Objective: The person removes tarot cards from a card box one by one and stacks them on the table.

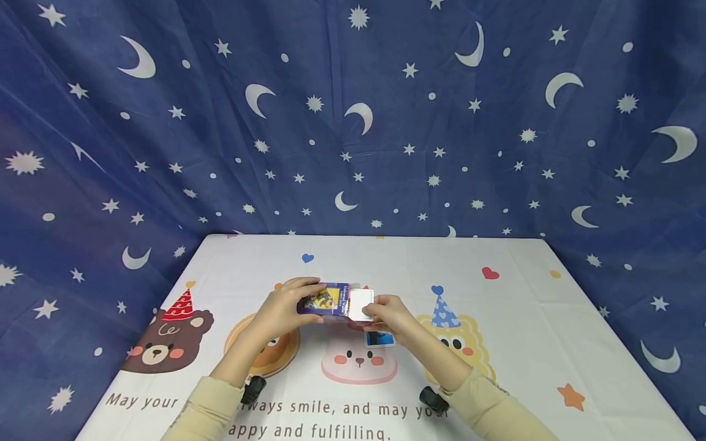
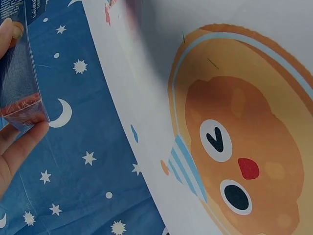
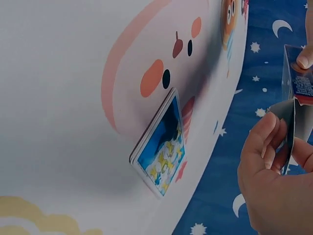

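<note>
My left hand grips a blue card box with a yellow picture, held above the table. In the left wrist view, clear plastic and a red edge show at one end of this box, with fingers on both sides. My right hand pinches a white piece at the box's right end, thumb on top; whether it is a flap or a card I cannot tell. Below the right hand, a small stack of cards lies on the cloth, its top card blue and yellow.
A white tablecloth with printed cartoon animals and lettering covers the table. Behind it hangs a blue curtain with moons and stars. Black wrist straps or mounts sit at both wrists.
</note>
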### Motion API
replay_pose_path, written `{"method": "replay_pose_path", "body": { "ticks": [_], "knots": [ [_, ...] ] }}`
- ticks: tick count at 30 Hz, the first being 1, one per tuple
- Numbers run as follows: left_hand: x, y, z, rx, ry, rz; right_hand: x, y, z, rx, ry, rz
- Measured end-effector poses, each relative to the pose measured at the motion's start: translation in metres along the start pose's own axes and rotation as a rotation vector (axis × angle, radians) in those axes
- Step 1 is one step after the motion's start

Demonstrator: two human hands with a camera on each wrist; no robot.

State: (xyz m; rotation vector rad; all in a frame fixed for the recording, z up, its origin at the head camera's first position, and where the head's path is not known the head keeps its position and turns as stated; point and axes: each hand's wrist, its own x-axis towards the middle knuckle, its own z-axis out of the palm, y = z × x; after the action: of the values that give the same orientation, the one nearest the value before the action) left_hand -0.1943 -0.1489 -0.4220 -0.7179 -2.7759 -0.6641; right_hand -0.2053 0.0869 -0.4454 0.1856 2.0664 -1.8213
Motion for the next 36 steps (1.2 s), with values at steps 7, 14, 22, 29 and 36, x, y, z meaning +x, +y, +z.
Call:
{"method": "replay_pose_path", "body": {
  "ticks": [7,14,22,29,36],
  "knots": [
    [-0.002,-0.002,-0.001,0.01,0.018,0.004,-0.003,-0.002,-0.011,0.052,-0.046,0.007],
    [-0.003,-0.004,-0.003,0.007,0.019,-0.004,-0.005,0.0,-0.024,0.072,-0.108,-0.041],
    [-0.004,-0.005,-0.004,0.009,0.027,-0.01,-0.004,0.0,-0.034,0.085,-0.126,-0.063],
    [-0.007,-0.007,-0.005,0.008,0.032,-0.019,-0.006,-0.001,-0.038,0.106,-0.107,-0.066],
    [-0.011,-0.009,-0.006,0.005,0.039,-0.015,-0.005,-0.001,-0.045,0.084,-0.059,-0.077]
  ]
}}
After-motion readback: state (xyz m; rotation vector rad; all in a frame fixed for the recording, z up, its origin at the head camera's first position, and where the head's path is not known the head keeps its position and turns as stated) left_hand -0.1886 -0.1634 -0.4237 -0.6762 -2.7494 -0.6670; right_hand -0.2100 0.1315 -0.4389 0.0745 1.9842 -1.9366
